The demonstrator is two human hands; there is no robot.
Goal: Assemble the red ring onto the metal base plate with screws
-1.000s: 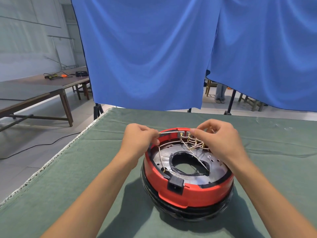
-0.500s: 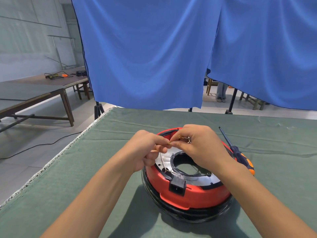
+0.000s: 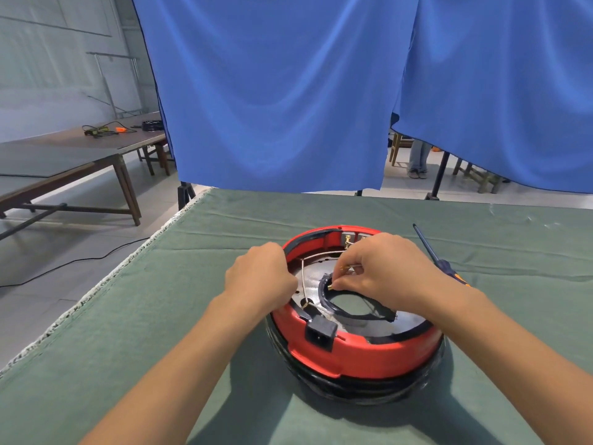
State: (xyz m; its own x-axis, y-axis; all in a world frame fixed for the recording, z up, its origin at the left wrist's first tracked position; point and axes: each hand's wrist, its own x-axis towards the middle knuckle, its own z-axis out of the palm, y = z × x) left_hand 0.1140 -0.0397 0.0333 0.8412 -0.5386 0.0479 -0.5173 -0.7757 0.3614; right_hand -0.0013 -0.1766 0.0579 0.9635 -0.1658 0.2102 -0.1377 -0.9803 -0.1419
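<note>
Near the table's front edge, both bare forearms reach in over the green cloth [image 3: 134, 332] that covers the table. Red ring [image 3: 356, 354] sits roughly mid-table, a bit right of centre, on top of a black round housing [image 3: 353, 385]. Black plug socket [image 3: 319, 336] is set in the ring's near-left wall. Metal base plate [image 3: 309, 279] lies inside the ring, with a black-rimmed opening [image 3: 353, 303] in the middle. Thin wires [image 3: 303, 277] run along the plate's left side and toward the ring's far wall.

Left hand [image 3: 260, 281] rests against the ring's left rim, fingers curled inward; grip is closed, but what it pinches, if anything, is hidden by the knuckles — cannot tell. Right hand [image 3: 385, 271] is over the plate's far half, thumb and fingertips pinched together on a small brass-coloured piece [image 3: 330, 286] at the far-left edge of the black opening; too small to say if it is a screw or a terminal. More brass bits show just beside the fingers at [image 3: 345, 268].

Screwdriver [image 3: 433, 255] lies on the cloth right of the ring, shaft pointing to the table's far edge, orange-and-dark handle partly behind the right wrist; neither hand touches it.

Beyond the far edge: blue curtain [image 3: 272, 91]. Off the far-left corner, a wooden bench [image 3: 80, 155] with cables on it.
</note>
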